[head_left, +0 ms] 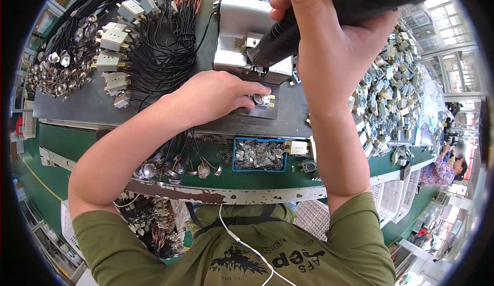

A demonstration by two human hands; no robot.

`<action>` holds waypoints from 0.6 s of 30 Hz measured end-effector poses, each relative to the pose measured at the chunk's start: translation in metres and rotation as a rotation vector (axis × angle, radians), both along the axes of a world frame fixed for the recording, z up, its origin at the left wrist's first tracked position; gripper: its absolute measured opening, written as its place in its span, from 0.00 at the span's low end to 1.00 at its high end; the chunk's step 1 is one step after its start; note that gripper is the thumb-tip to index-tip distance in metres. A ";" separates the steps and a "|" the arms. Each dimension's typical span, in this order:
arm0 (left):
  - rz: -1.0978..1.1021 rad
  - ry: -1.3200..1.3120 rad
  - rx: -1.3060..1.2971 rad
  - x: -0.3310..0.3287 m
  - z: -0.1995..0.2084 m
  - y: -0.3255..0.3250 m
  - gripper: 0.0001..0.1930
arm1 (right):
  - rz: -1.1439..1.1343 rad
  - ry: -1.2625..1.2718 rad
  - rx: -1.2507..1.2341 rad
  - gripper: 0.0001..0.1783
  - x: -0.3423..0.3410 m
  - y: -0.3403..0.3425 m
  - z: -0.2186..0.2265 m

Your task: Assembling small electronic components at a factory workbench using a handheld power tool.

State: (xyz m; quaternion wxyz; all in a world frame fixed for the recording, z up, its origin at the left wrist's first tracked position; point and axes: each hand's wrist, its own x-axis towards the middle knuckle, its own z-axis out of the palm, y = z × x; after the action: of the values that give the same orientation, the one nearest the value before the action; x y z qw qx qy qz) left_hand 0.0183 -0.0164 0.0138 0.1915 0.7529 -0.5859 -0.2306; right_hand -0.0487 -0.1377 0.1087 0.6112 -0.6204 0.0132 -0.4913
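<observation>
My right hand [334, 39] is wrapped round a black power screwdriver [355, 0]. The tool tilts down to the left, its tapered nose at a small metal and white part in a grey metal fixture [247, 8]. The exact contact of the tip is hard to make out. Low on the fixture's front, my left hand [218, 98] pinches a small round metal part with brass terminals [265, 100] between thumb and forefinger. That part rests on a flat steel plate [270, 113].
Left of the fixture lie black wire bundles [159, 49] with white connector blocks [113, 36] and shiny metal cups [64, 59]. A blue tray [235, 154] of small metal clips stands near the front edge. Many metal parts [391, 90] are heaped at right. Another person [442, 170] is far right.
</observation>
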 end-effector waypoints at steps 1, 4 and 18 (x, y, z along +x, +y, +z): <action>0.009 -0.002 0.004 0.001 -0.003 0.002 0.19 | 0.009 -0.002 0.004 0.20 0.001 -0.007 0.002; 0.013 0.048 -0.031 0.002 -0.004 0.001 0.19 | 0.350 0.365 -0.142 0.33 0.002 -0.040 0.018; 0.035 0.010 -0.077 -0.001 -0.012 0.008 0.20 | 0.145 0.094 -0.021 0.30 -0.004 -0.007 0.000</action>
State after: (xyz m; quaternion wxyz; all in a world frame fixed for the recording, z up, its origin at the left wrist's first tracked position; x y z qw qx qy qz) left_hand 0.0178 -0.0080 0.0022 0.2273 0.7539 -0.5802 -0.2081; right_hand -0.0531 -0.1447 0.1086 0.6374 -0.6485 -0.0083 -0.4161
